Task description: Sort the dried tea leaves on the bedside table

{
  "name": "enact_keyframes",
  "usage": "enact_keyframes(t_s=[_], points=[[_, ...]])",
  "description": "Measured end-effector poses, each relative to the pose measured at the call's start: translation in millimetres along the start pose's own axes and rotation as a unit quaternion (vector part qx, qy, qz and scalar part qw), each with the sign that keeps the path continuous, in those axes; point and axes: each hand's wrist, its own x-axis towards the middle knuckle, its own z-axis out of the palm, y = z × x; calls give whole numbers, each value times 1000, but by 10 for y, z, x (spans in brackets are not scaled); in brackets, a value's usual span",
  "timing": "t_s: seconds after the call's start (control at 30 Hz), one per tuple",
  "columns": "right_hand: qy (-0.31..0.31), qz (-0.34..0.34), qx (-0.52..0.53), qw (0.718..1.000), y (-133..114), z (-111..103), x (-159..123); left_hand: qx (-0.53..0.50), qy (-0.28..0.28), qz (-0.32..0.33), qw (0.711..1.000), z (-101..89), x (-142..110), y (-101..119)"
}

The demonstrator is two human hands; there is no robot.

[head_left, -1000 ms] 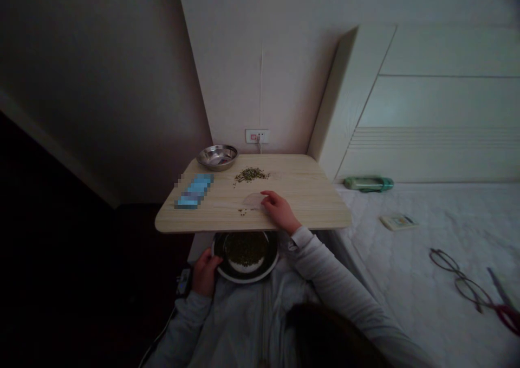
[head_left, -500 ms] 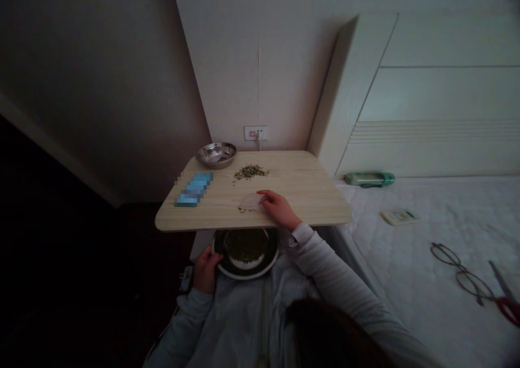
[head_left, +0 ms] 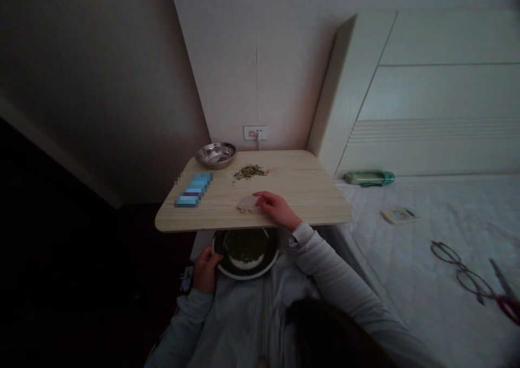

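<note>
My left hand grips the left rim of a dark plate with a white edge. The plate sits at my lap below the table's front edge, and many small green grains lie in it. Over the front of the table, my right hand pinches a thin, clear, rounded piece, perhaps plastic, that rests on or close to the tabletop. A few loose grains show at that piece. Farther back on the table lies a heap of green grains.
The small wooden table holds a steel bowl at back left and a blurred blue-screened phone. On the bed to the right are a green bottle, a pale flat device, eyeglasses and scissors.
My right hand has shifted slightly left with the clear piece, and the few grains by it lie a little differently. The left hand and plate have stayed put.
</note>
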Motion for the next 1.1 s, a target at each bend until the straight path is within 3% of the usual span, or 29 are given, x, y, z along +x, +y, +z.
enact_keyframes(t_s=[0.17,0.67,1.1], points=[[-7,0,-17,1000,4,12,-7,5,7,3,1000,19,-21,32],[113,47,-50,991,65,18,11,13,3,11,1000,10,-20,27],[45,18,-56,997,18,47,24,3,-9,2,1000,-1,-4,22]])
